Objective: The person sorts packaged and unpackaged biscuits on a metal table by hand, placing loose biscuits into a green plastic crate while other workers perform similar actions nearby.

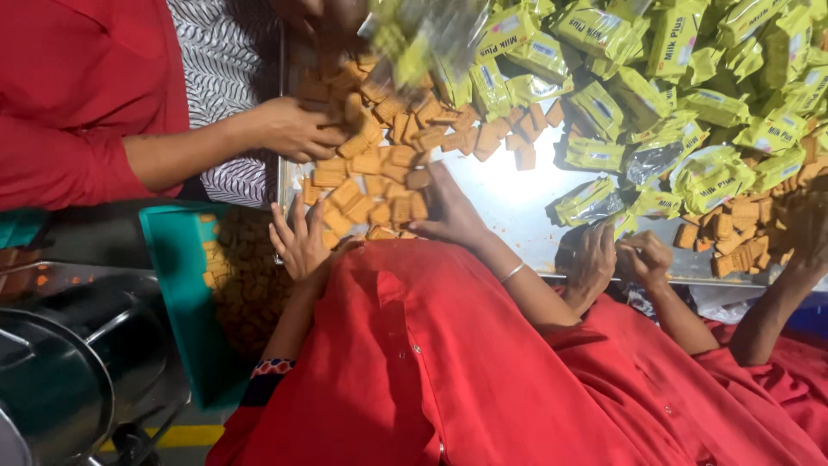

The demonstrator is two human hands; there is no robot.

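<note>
Here, left hand [300, 242] beside biscuits [371, 185]

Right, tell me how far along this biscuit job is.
Done: loose biscuits lie unwrapped on the metal table, and some sit in the teal crate. In hand: the left hand and right hand rest at that pile's edge. Left: a heap of yellow packets still wrapped.

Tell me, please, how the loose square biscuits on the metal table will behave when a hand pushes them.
The biscuits look flat and stiff, so they would probably slide over the shiny metal table and not roll. They seem light. Crumbs nearby suggest that they break easily under the left hand or right hand.
</note>
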